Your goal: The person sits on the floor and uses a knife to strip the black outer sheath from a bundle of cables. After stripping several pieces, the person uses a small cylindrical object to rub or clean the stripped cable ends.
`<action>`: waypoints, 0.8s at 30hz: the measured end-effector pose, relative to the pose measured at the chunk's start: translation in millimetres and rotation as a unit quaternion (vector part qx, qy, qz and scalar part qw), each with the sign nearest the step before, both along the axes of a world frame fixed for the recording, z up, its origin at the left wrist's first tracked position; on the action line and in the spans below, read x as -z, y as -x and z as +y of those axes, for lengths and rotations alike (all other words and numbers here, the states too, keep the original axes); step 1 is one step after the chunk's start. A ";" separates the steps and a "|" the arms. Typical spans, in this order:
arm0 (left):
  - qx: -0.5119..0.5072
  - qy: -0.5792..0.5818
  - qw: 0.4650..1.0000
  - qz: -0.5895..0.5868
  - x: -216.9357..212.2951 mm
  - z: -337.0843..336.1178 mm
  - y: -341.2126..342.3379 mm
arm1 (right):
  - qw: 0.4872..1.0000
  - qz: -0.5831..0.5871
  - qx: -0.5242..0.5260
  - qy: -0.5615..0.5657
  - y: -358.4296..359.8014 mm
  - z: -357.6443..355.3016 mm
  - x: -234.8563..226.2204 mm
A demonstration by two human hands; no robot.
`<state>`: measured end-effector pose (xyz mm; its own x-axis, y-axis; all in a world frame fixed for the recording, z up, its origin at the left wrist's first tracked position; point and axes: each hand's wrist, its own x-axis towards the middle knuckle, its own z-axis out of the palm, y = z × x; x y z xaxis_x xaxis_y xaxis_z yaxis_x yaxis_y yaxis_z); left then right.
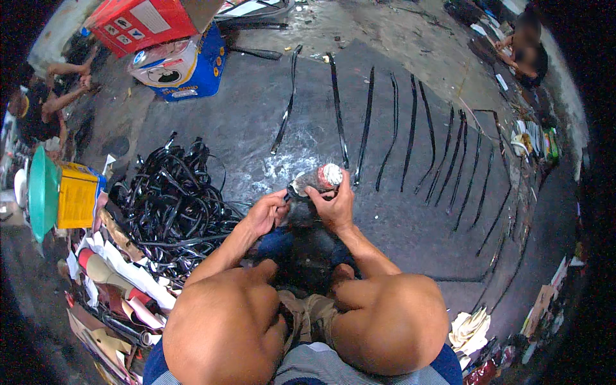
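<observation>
I squat over a dark floor mat [256, 122] with my knees at the bottom of the view. My right hand [335, 204] grips a clear plastic bottle [314, 179] with a red and white end, held on its side above the mat. My left hand [266, 212] pinches at the bottle's dark left tip. Whether it holds something small there I cannot tell. Several long black strips [366, 128] lie spread in a row on the mat beyond my hands.
A tangled heap of black strips [173, 205] lies at my left. A yellow tin [77, 196] with a green lid, paper rolls and scraps sit at far left. A blue and red carton [183, 64] stands at the back. Other people sit at upper left and upper right.
</observation>
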<state>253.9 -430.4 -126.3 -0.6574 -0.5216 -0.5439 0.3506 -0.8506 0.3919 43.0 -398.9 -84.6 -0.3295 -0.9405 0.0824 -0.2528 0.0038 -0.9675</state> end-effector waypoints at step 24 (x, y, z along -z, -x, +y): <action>0.232 0.353 0.748 -0.512 43.3 -67.5 41.5 | 0.965 0.249 -0.077 0.001 21.7 0.4 31.0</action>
